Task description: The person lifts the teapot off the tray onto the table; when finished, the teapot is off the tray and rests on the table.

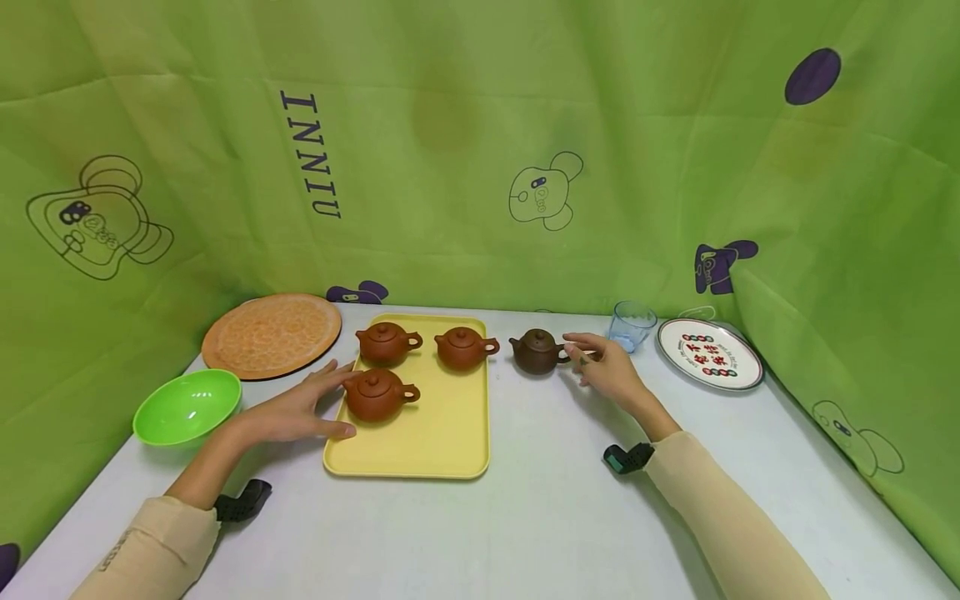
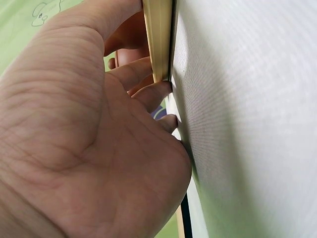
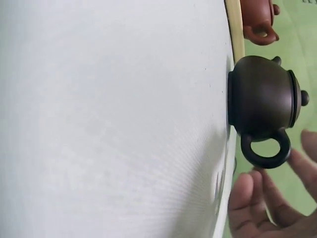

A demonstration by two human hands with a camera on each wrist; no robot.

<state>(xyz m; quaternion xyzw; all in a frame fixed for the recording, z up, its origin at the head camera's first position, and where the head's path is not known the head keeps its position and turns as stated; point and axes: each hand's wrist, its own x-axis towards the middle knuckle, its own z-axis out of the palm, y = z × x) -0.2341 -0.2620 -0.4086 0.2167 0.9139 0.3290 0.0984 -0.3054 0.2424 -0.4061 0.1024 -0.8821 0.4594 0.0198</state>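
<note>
Step, as we judge it: reaching for dark brown teapot [image 1: 536,351], which stands on worktop [image 1: 540,500] just right of yellow tray [image 1: 450,433], not yet lifted.

Right hand [image 1: 609,369]: grip spread, fingers loosely extended, tips close by loop handle [image 3: 265,148]; we see gap, no pinch yet.

Left hand [image 1: 296,410]: grip flat and spread, fingers against tray's left edge, near front red teapot [image 1: 377,395].

Next move, we reckon: finger through handle, thumb on top, lift level so lid stays on.
</note>
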